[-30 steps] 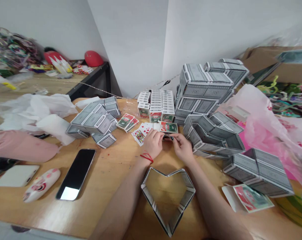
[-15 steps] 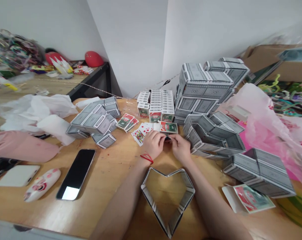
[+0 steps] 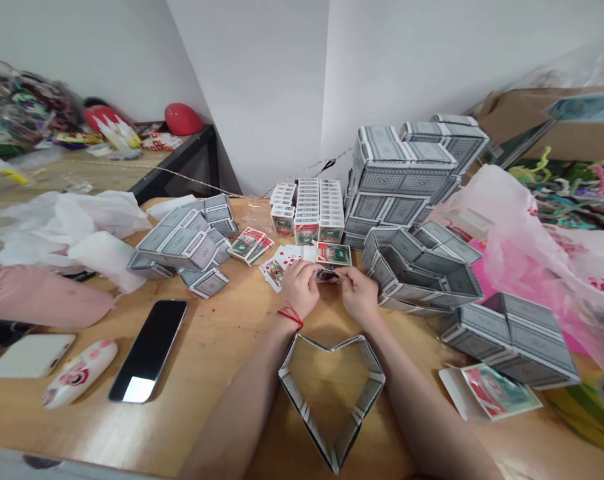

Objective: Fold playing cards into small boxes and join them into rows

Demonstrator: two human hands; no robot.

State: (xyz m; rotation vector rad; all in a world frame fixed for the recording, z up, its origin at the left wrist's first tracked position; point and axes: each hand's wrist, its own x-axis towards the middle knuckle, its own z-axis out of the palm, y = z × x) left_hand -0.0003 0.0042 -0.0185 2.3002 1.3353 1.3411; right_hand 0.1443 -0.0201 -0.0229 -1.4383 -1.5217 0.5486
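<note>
Near the middle of the table, my left hand (image 3: 301, 287) and my right hand (image 3: 361, 292) pinch opposite ends of a small grey playing card (image 3: 328, 275), which looks curved between them. Its face is hidden. My left wrist has a red string on it. Loose playing cards (image 3: 276, 269) lie face up beyond my left hand, a jack-like picture among them. A green and red card box (image 3: 333, 253) lies just past my fingers. Between my forearms stands a heart-shaped frame (image 3: 373, 393) of folded cards, open in its centre.
Stacked grey card-built blocks (image 3: 397, 173) rise at the back right, near a hollow card structure (image 3: 422, 267). Rows of card boxes (image 3: 307, 210) stand at the back. Another card-built piece (image 3: 182, 240), a phone (image 3: 149, 350) and a pink pouch (image 3: 42, 297) lie leftward. An opened card box (image 3: 502, 392) lies right.
My hands have parted slightly, and more of the grey card shows between them. The whole view has shifted a little; the heart-shaped frame remains between my forearms.
</note>
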